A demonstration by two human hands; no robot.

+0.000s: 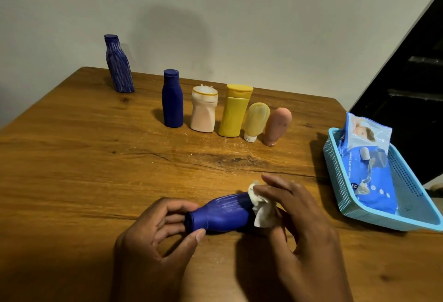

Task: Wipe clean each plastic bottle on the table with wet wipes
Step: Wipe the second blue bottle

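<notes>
blue bottle (pixel 219 213) lying sideways at 6 o'clock on the table (pixel 72 158), cap end pinched by left hand (pixel 153 237) to steady it. wet wipe (pixel 262 208) clasped in right hand (pixel 299 225), pressed against the base at 3 o'clock for rubbing. streaked bottle (pixel 118 64) waiting at 11 o'clock.

Wooden table (pixel 96 158) (knotted, cracked grain) stands against a plain pale wall (pixel 239 14). A dark opening (pixel 412 81) lies at right. Lighting is dim.
</notes>
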